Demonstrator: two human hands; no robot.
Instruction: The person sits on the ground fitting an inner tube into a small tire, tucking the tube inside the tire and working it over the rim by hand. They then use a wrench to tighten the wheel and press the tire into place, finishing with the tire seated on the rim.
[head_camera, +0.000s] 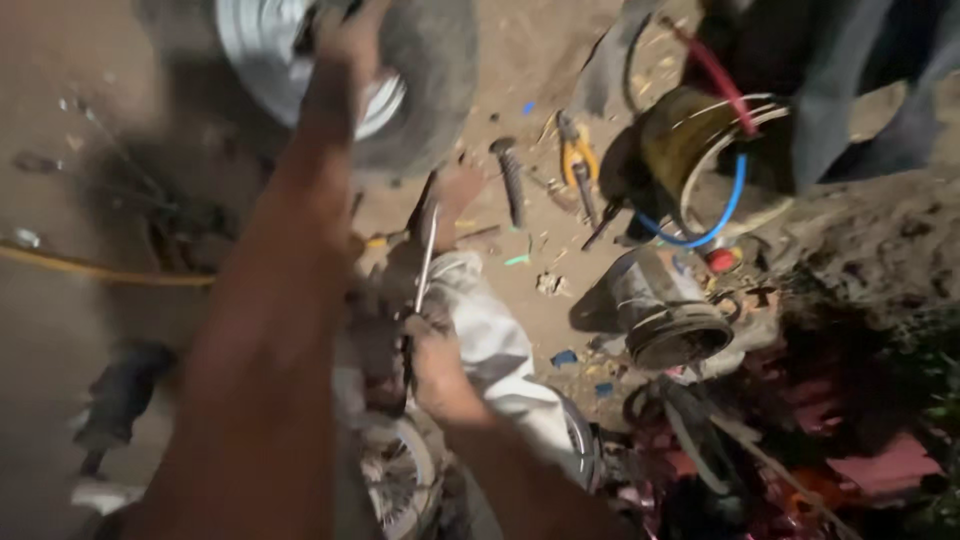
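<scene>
My left arm reaches up across the view, and my left hand (345, 40) curls over the edge of a big tyre (430, 80) with a shiny metal rim (262, 50) lying on the dirt; the hand is blurred. Lower down, my right hand (435, 355) is closed around the lower end of a thin metal rod (427, 255) that stands nearly upright. A white cloth (495, 345) lies draped just right of that hand. Under it a small spoked wheel (395, 475) shows. What seems to be another hand (452, 195) is at the rod's top.
Yellow-handled pliers (578, 155) and a black ribbed grip (512, 180) lie on the dirt. To the right stand a yellowish bucket (690, 140) with a blue hose (722, 215) and a grey can (665, 315). A yellow hose (100, 268) runs along the left. A person's legs (850, 80) are at top right.
</scene>
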